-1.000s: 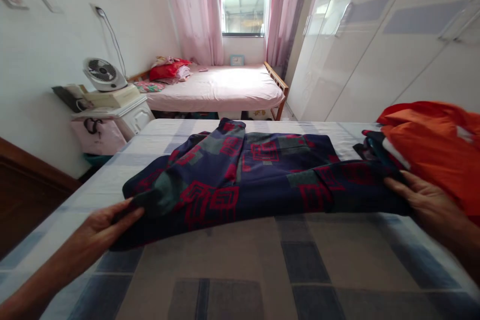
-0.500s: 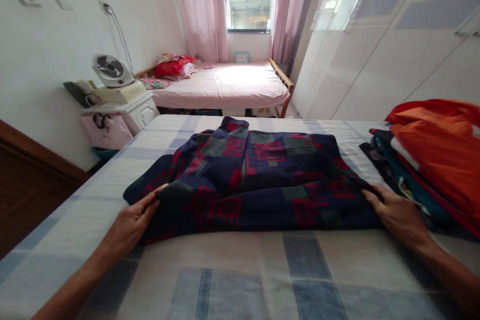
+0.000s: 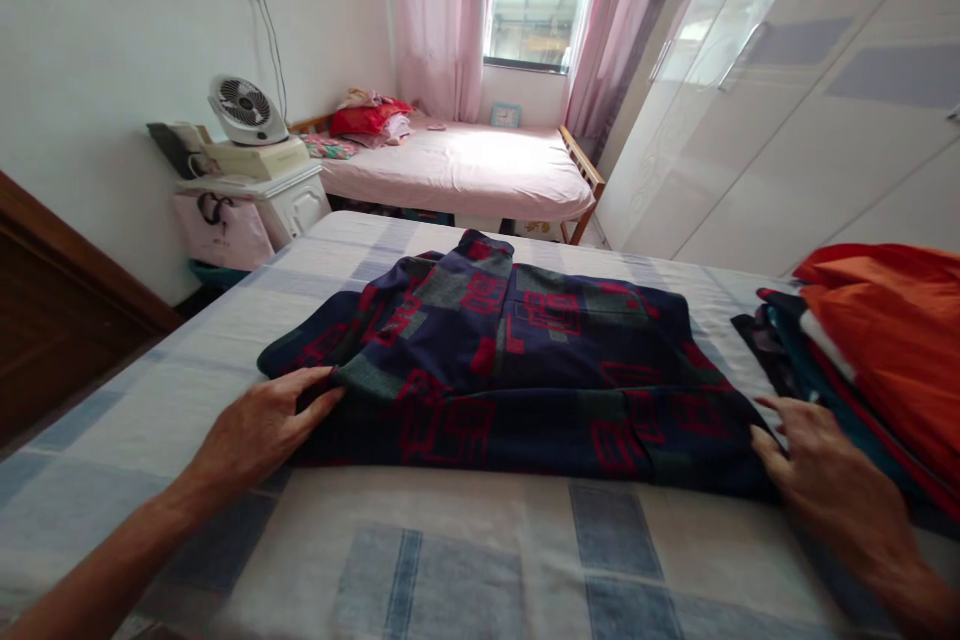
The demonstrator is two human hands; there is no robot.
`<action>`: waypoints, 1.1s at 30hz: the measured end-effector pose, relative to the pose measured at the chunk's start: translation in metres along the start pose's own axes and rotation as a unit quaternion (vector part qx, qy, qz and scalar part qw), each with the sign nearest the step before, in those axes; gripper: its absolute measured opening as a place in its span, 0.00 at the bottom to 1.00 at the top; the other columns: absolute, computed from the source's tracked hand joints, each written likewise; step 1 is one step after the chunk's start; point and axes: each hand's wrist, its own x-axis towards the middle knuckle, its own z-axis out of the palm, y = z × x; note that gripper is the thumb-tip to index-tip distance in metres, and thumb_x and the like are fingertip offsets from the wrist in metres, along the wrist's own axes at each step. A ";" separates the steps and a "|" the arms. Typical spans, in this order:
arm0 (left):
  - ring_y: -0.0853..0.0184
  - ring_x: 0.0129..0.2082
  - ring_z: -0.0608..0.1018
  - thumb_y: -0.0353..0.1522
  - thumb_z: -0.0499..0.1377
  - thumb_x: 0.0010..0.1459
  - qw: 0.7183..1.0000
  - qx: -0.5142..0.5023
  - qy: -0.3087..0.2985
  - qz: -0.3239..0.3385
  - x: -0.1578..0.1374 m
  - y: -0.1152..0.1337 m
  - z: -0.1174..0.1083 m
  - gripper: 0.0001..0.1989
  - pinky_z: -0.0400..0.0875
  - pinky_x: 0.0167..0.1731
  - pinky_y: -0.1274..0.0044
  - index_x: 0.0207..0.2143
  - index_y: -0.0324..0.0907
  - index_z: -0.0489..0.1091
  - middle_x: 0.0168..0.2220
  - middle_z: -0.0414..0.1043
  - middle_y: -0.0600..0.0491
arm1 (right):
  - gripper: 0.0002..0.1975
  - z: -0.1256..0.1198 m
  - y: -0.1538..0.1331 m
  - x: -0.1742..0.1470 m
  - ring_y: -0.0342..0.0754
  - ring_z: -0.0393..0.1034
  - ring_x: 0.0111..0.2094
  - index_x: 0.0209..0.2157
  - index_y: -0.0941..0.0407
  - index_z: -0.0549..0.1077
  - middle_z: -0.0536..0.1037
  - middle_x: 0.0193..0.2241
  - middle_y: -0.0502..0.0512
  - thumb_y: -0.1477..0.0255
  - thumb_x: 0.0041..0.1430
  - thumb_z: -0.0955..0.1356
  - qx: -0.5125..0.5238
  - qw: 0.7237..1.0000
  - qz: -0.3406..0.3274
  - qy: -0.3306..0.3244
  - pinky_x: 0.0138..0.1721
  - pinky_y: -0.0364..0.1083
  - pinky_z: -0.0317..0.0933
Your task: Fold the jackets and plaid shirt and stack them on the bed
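A dark navy garment [image 3: 555, 350] with red squares and grey-green patches lies partly folded on the bed in front of me; its exact kind is unclear. The near part is turned over into a long band. At its left end, my left hand [image 3: 274, 420] has thumb and fingertips closed around the cloth's edge. My right hand [image 3: 832, 470] is at the right end, thumb and index finger apart, the tips beside or lightly touching the edge. Close to that hand rises a stack of folded clothes [image 3: 892, 350], with orange cloth on top.
A white and blue checked sheet [image 3: 480, 560] covers the bed under the garment. Beyond stands a second bed [image 3: 465, 165] with pink bedding. A small fan [image 3: 246, 108] sits on a white cabinet [image 3: 296, 205] at left. White wardrobe doors [image 3: 795, 120] line the right.
The near band of the garment lies flatter. My right hand has loosened from its edge, fingers spreading apart. My left hand stays at the left end. The camera view has shifted and tilted slightly.
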 end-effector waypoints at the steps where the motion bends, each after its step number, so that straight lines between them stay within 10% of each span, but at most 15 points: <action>1: 0.56 0.40 0.78 0.52 0.49 0.55 1.000 -0.018 0.002 0.008 0.002 0.003 -0.001 0.27 0.70 0.38 0.73 0.44 0.44 0.74 0.43 0.77 0.49 | 0.17 -0.003 -0.009 0.005 0.61 0.70 0.45 0.44 0.51 0.67 0.73 0.45 0.62 0.60 0.57 0.58 0.010 1.000 -0.028 0.003 0.40 0.56 0.65; 10: 0.62 0.38 0.77 0.48 0.51 0.56 0.985 -0.161 0.030 0.061 0.025 0.028 -0.010 0.22 0.69 0.40 0.77 0.40 0.42 0.74 0.37 0.77 0.52 | 0.08 0.008 -0.116 0.035 0.53 0.65 0.51 0.34 0.51 0.72 0.74 0.44 0.54 0.64 0.59 0.63 0.181 0.949 -0.242 -0.088 0.50 0.54 0.57; 14: 0.65 0.38 0.75 0.42 0.50 0.60 0.969 -0.137 0.178 0.100 0.029 0.031 -0.003 0.17 0.67 0.41 0.78 0.39 0.41 0.73 0.37 0.74 0.52 | 0.09 0.022 -0.114 0.027 0.53 0.66 0.48 0.31 0.53 0.69 0.74 0.41 0.56 0.65 0.61 0.61 0.184 0.967 -0.175 -0.005 0.49 0.55 0.57; 19: 0.62 0.41 0.76 0.40 0.46 0.63 0.993 0.025 0.087 0.072 0.036 0.023 0.018 0.18 0.68 0.34 0.77 0.47 0.46 0.71 0.44 0.73 0.52 | 0.10 0.025 -0.103 0.026 0.56 0.68 0.46 0.31 0.52 0.70 0.74 0.42 0.57 0.63 0.58 0.61 0.170 0.976 -0.133 -0.038 0.45 0.57 0.60; 24: 0.62 0.45 0.75 0.38 0.47 0.63 0.989 0.004 0.138 0.056 0.035 0.017 0.025 0.17 0.69 0.39 0.76 0.47 0.45 0.71 0.45 0.74 0.51 | 0.14 0.005 -0.136 0.070 0.51 0.73 0.39 0.41 0.53 0.71 0.77 0.40 0.55 0.61 0.58 0.62 0.295 0.949 -0.043 -0.106 0.41 0.50 0.65; 29: 0.64 0.42 0.75 0.28 0.52 0.60 0.908 0.001 0.283 0.310 0.021 0.031 0.023 0.14 0.68 0.46 0.71 0.47 0.43 0.70 0.41 0.75 0.49 | 0.20 0.027 -0.202 0.152 0.50 0.73 0.42 0.49 0.57 0.70 0.76 0.46 0.58 0.63 0.57 0.64 0.405 0.891 -0.036 -0.200 0.40 0.46 0.67; 33: 0.67 0.41 0.76 0.24 0.55 0.57 0.841 -0.045 0.230 0.488 0.009 0.054 0.028 0.14 0.70 0.46 0.75 0.45 0.40 0.70 0.37 0.76 0.50 | 0.25 0.066 -0.251 0.217 0.50 0.69 0.48 0.55 0.62 0.65 0.72 0.52 0.63 0.65 0.59 0.63 0.305 0.933 -0.011 -0.190 0.47 0.45 0.64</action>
